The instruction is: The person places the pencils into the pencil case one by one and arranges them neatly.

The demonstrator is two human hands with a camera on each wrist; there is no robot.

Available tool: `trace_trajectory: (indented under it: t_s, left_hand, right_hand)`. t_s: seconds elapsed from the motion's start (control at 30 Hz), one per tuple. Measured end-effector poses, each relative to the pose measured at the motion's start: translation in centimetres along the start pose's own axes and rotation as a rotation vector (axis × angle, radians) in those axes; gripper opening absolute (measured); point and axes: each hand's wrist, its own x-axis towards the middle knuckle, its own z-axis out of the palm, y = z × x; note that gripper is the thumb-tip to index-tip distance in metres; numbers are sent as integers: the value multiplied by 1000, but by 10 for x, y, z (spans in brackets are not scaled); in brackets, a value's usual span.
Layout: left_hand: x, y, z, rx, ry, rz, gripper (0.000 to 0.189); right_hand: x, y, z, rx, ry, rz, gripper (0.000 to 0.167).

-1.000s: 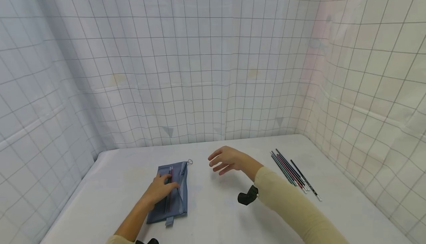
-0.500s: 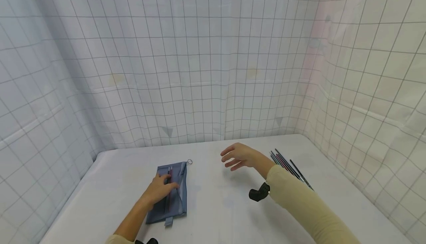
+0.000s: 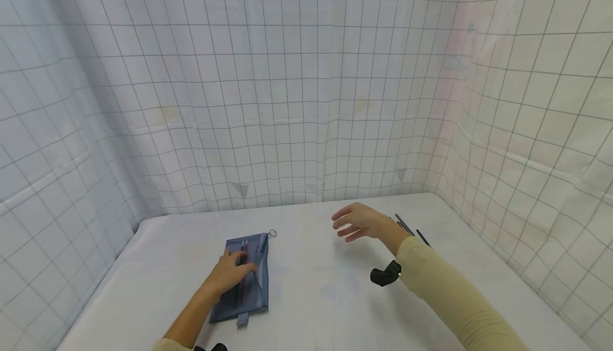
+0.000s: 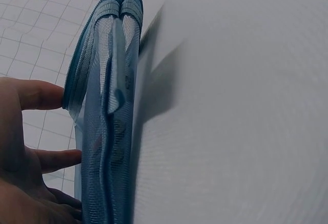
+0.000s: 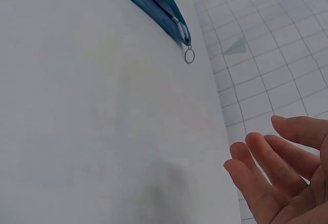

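A blue mesh zip pouch [image 3: 256, 287] lies flat on the white table, left of the middle in the head view. Long thin items [image 3: 245, 244], seemingly pencils, lie along it partly under the left hand. My left hand [image 3: 228, 274] rests on the pouch with spread fingers. In the left wrist view its fingertips touch one face of the pouch [image 4: 110, 157], near the zip. My right hand [image 3: 359, 222] hovers over the table, its fingers loosely bent and holding nothing. In the right wrist view the pouch's key ring [image 5: 189, 56] appears beyond that hand.
Several pencils [image 3: 404, 224] lie at the right, mostly hidden behind the right forearm [image 3: 445, 287]. The white table [image 3: 306, 276] is walled by gridded curtains [image 3: 287, 101] at the back and sides. Black wrist devices [image 3: 386, 274] sit at both wrists.
My right hand has moved right and slightly back, away from the pouch, and its arm covers more of the pencils. The left hand and pouch have barely moved.
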Motion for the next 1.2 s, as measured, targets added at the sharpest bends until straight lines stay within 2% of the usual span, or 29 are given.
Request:
trace_trajectory:
  t_s: [0.47,0.77,1.03,1.2]
  left_hand:
    - [2,-1,1,-3,-2,-7,75]
    - [1,-2,1,-5,-2,-11,74]
    - [-2,0,1,-15,-2,-8,74]
    - [-2,0,1,-15,-1,-9,73]
  right_hand:
    - [-7,22,-41,-26,76,27,45]
    - [-8,31,-60,-47,98,41,49]
    - [-18,38,-77,-53,105,36,49]
    - [-22,46,-88,-74,116,20,56]
